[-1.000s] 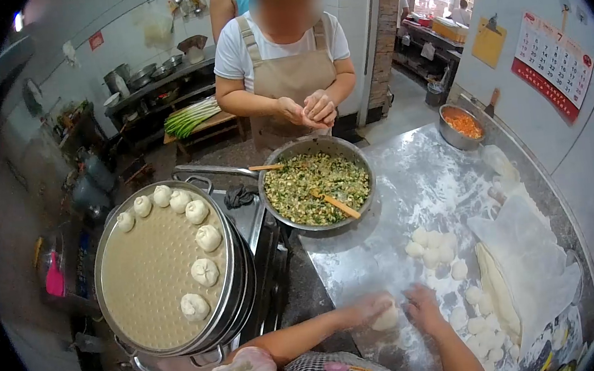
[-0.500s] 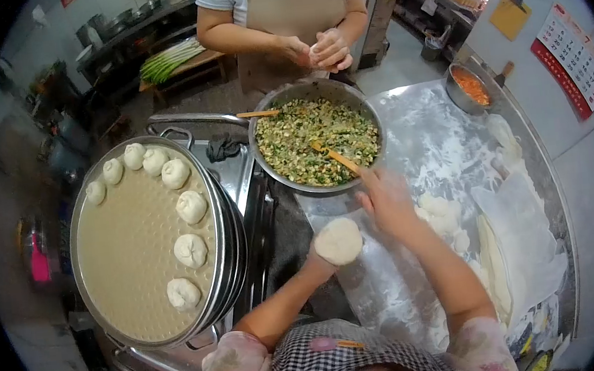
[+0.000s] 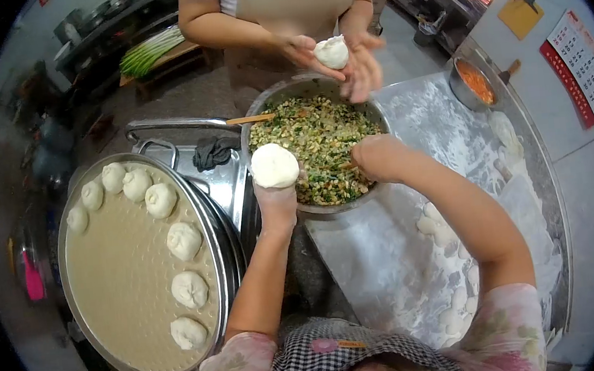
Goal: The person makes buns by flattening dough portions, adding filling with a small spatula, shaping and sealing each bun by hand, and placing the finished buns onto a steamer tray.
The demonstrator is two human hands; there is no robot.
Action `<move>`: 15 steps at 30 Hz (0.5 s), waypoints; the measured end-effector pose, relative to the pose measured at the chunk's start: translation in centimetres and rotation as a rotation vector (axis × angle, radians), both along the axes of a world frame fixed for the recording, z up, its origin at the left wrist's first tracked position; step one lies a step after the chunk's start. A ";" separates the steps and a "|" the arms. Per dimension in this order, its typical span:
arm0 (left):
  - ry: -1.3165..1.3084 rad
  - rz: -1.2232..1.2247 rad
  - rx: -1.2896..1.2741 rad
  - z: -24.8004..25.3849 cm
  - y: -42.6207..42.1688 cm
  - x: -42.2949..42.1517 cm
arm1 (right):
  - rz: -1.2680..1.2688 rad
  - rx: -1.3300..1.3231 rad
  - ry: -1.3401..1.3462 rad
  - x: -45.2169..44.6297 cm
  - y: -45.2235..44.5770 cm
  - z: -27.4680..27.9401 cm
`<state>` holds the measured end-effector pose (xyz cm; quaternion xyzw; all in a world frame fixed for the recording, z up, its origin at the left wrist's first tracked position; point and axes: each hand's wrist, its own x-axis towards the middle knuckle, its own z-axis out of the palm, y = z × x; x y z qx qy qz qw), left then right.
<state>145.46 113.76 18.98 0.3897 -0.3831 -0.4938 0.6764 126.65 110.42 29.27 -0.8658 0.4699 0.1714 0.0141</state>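
A flat, round dough wrapper (image 3: pixel 274 165) rests on my left hand (image 3: pixel 277 205), whose fingers are mostly hidden beneath it. This hand is over the near left rim of a large metal bowl (image 3: pixel 342 207). Chopped green and pale filling (image 3: pixel 306 131) fills the bowl. My right hand (image 3: pixel 379 159) is closed around the wooden handle of a utensil (image 3: pixel 349 165) whose working end is down in the filling. A second wooden handle (image 3: pixel 250 119) leans over the bowl's far left rim.
At left, a round steamer tray (image 3: pixel 128 287) holds several buns (image 3: pixel 184 241). Across the bowl, a co-worker's hands (image 3: pixel 357 65) hold a filled bun (image 3: pixel 331 53). Dough pieces (image 3: pixel 459 306) lie on the floury metal table (image 3: pixel 367 250). A bowl of orange shreds (image 3: pixel 473 86) stands far right.
My left hand has carried the wrapper up and left to the bowl's edge. My right hand has moved farther over the bowl with its utensil. The co-worker's hands have parted, revealing a bun.
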 end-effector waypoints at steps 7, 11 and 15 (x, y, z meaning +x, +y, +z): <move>0.174 -0.059 0.025 0.8 -2.1 -0.9 | -0.021 0.013 0.156 -0.3 -3.5 -6.9; 0.203 -0.028 0.015 -0.4 -2.6 -0.9 | 0.022 -0.076 0.139 -1.8 -5.7 -3.4; 0.215 0.067 0.005 -1.3 -3.5 -1.4 | -0.058 0.024 0.133 -2.1 -5.1 3.6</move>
